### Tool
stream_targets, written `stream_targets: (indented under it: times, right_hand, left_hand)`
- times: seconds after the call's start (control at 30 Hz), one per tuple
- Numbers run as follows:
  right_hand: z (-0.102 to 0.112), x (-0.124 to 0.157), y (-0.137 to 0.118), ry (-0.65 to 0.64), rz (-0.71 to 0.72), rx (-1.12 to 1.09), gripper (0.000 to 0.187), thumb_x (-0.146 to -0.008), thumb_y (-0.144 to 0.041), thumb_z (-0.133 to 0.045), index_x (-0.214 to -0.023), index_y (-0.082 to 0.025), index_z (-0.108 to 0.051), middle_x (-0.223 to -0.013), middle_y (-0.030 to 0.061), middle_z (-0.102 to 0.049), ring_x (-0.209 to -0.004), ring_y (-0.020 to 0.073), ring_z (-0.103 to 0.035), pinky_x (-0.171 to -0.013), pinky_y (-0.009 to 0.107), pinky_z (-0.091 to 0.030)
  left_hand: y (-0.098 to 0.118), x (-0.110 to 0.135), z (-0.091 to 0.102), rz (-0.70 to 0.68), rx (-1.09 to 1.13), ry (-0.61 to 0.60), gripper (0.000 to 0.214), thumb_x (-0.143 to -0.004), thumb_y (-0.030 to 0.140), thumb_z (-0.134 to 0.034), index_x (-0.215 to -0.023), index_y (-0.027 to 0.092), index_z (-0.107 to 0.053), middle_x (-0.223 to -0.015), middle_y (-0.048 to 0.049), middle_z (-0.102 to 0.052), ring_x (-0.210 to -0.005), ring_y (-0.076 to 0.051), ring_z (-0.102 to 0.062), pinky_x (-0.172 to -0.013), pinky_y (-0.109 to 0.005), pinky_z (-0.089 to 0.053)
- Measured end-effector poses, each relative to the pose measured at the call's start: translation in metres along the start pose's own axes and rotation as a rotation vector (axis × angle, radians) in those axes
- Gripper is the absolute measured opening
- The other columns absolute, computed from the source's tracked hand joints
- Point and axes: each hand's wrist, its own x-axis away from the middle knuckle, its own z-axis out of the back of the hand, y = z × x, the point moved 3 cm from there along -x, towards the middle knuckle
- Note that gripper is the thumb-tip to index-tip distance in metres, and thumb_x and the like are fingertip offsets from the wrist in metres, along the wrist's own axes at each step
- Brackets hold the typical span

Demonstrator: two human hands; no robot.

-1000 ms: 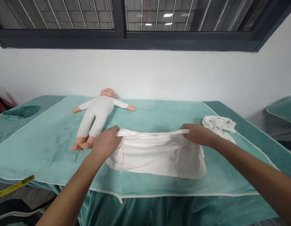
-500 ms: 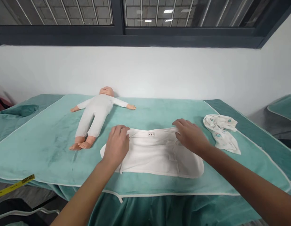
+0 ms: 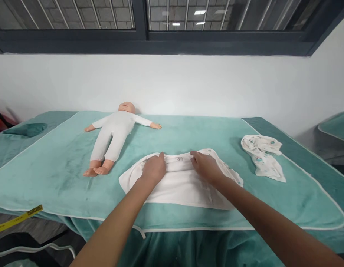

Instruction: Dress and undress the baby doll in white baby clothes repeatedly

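Note:
A white baby garment (image 3: pixel 177 189) lies spread near the front of the bed, its small printed label at the top edge between my hands. My left hand (image 3: pixel 155 167) pinches that edge left of the label. On the other side, my right hand (image 3: pixel 205 165) grips the same edge, fingers closed on the cloth. At the garment's right end a patterned outer face shows, turned up. A baby doll (image 3: pixel 113 131) in a white bodysuit lies on its back to the left, apart from both hands.
A second white garment with a green print (image 3: pixel 263 157) lies crumpled at the right. Green covers with white piping (image 3: pixel 63 174) spread over the bed, which meets a white wall (image 3: pixel 172 85) under a dark window frame (image 3: pixel 149 46). A yellow strap (image 3: pixel 18 219) shows at lower left.
Both hands have moved inward along the garment's top edge, closer to the label. The garment's ends have shifted, and the patterned side now shows at the right.

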Motion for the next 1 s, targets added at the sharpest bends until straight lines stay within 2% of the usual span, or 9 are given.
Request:
stream_targets:
  times: [0.07, 0.17, 0.23, 0.37, 0.47, 0.57, 0.73, 0.87, 1.0]
  right_hand:
    - [-0.003, -0.007, 0.005, -0.004, -0.044, -0.012, 0.042, -0.096, -0.025, -0.037, -0.136, -0.016, -0.047, -0.120, 0.0140, -0.067, -0.108, 0.0278, -0.061, -0.079, 0.033, -0.041]
    - [-0.006, -0.013, 0.009, -0.024, -0.078, -0.037, 0.054, -0.095, -0.028, -0.039, -0.147, -0.016, -0.035, -0.109, 0.0126, -0.071, -0.100, 0.0269, -0.064, -0.072, 0.032, -0.041]
    - [-0.007, -0.017, 0.010, -0.038, -0.110, -0.067, 0.057, -0.092, -0.031, -0.044, -0.147, -0.018, -0.037, -0.103, 0.0120, -0.072, -0.096, 0.0274, -0.065, -0.069, 0.031, -0.040]
    - [-0.006, -0.023, 0.012, -0.024, -0.151, -0.121, 0.037, -0.086, -0.030, -0.051, -0.121, -0.021, -0.060, -0.099, 0.0108, -0.072, -0.091, 0.0262, -0.064, -0.066, 0.030, -0.039]
    - [-0.005, -0.026, 0.014, 0.028, -0.172, -0.188, 0.028, -0.086, -0.029, -0.049, -0.110, -0.021, -0.062, -0.093, 0.0075, -0.072, -0.085, 0.0229, -0.064, -0.065, 0.029, -0.040]
    - [-0.005, -0.028, 0.014, 0.106, -0.179, -0.277, 0.030, -0.088, -0.026, -0.043, -0.113, -0.020, -0.059, -0.098, 0.0057, -0.071, -0.087, 0.0195, -0.065, -0.069, 0.028, -0.044]
    - [-0.008, -0.036, 0.007, 0.246, -0.175, -0.368, 0.042, -0.086, -0.020, -0.041, -0.127, -0.018, -0.051, -0.119, 0.0079, -0.066, -0.100, 0.0173, -0.062, -0.088, 0.028, -0.046]
    - [-0.006, -0.046, 0.002, 0.372, -0.119, -0.357, 0.050, -0.083, -0.016, -0.045, -0.132, -0.016, -0.049, -0.124, 0.0119, -0.062, -0.112, 0.0231, -0.058, -0.097, 0.034, -0.045]
    - [-0.003, -0.062, -0.003, 0.394, -0.087, -0.191, 0.060, -0.082, -0.017, -0.048, -0.142, -0.014, -0.043, -0.131, 0.0173, -0.055, -0.120, 0.0301, -0.053, -0.098, 0.041, -0.044]
  left_hand:
    - [-0.002, -0.005, -0.001, 0.012, 0.014, -0.005, 0.043, -0.092, 0.024, -0.041, -0.133, 0.014, -0.047, -0.115, -0.0189, -0.068, -0.111, -0.031, -0.064, -0.087, -0.038, -0.048]
    - [-0.005, -0.011, -0.004, 0.047, 0.040, -0.010, 0.038, -0.090, 0.027, -0.044, -0.126, 0.015, -0.051, -0.114, -0.0186, -0.068, -0.110, -0.032, -0.064, -0.085, -0.039, -0.048]
    - [-0.007, -0.014, -0.005, 0.069, 0.062, -0.006, 0.034, -0.089, 0.028, -0.045, -0.119, 0.015, -0.054, -0.111, -0.0195, -0.069, -0.106, -0.034, -0.065, -0.083, -0.040, -0.048]
    - [-0.012, -0.017, -0.003, 0.108, 0.129, 0.032, 0.028, -0.089, 0.024, -0.043, -0.113, 0.015, -0.056, -0.107, -0.0185, -0.070, -0.102, -0.032, -0.067, -0.077, -0.038, -0.048]
    - [-0.016, -0.018, 0.001, 0.130, 0.206, 0.094, 0.025, -0.091, 0.024, -0.042, -0.112, 0.018, -0.056, -0.106, -0.0140, -0.071, -0.099, -0.026, -0.068, -0.074, -0.032, -0.048]
    - [-0.018, -0.020, 0.006, 0.131, 0.272, 0.182, 0.026, -0.094, 0.025, -0.039, -0.114, 0.020, -0.055, -0.108, -0.0118, -0.071, -0.099, -0.022, -0.067, -0.077, -0.030, -0.047]
    - [-0.017, -0.028, 0.012, 0.127, 0.352, 0.316, 0.027, -0.093, 0.023, -0.039, -0.114, 0.019, -0.055, -0.107, -0.0113, -0.071, -0.103, -0.025, -0.064, -0.084, -0.033, -0.047]
    - [-0.016, -0.040, 0.014, 0.131, 0.396, 0.409, 0.025, -0.092, 0.024, -0.042, -0.112, 0.021, -0.057, -0.104, -0.0097, -0.071, -0.103, -0.026, -0.064, -0.085, -0.036, -0.047]
    - [-0.012, -0.057, 0.018, 0.153, 0.326, 0.471, 0.027, -0.092, 0.022, -0.043, -0.116, 0.022, -0.055, -0.105, -0.0087, -0.070, -0.107, -0.026, -0.063, -0.093, -0.040, -0.045]
